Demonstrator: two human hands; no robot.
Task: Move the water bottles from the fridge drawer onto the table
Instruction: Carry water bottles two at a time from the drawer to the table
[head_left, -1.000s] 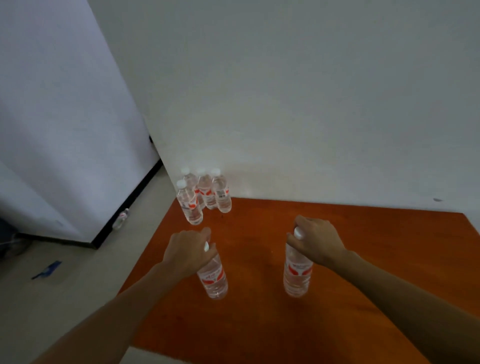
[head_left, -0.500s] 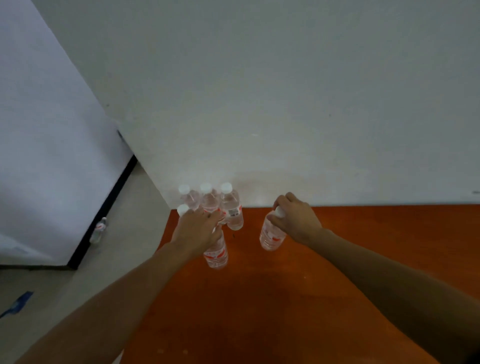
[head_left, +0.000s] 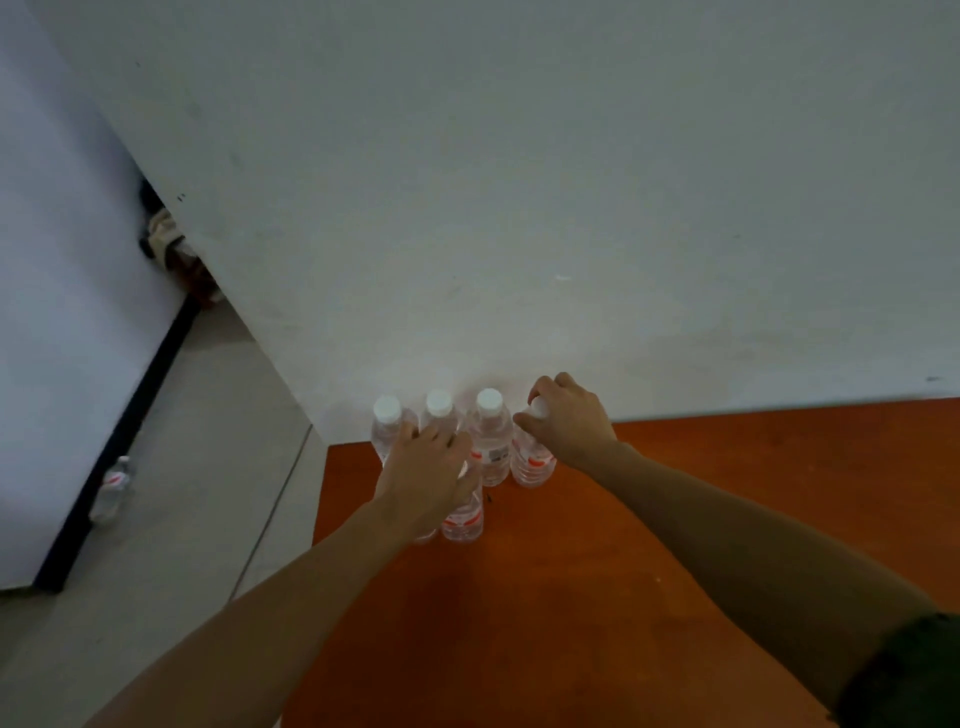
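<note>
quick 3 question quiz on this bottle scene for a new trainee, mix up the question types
1. True or false: the right hand grips the top of a bottle at the right end of the row by the wall.
2. Multiple choice: where is the lone bottle that is apart from the group? A on the floor; B on a chair; C on a shelf.
3. Fill in: behind the left hand, which holds the front bottle from above, ___ white caps show in the back row, not counting the right hand's bottle.

Key: 1 true; 2 A; 3 three.
</note>
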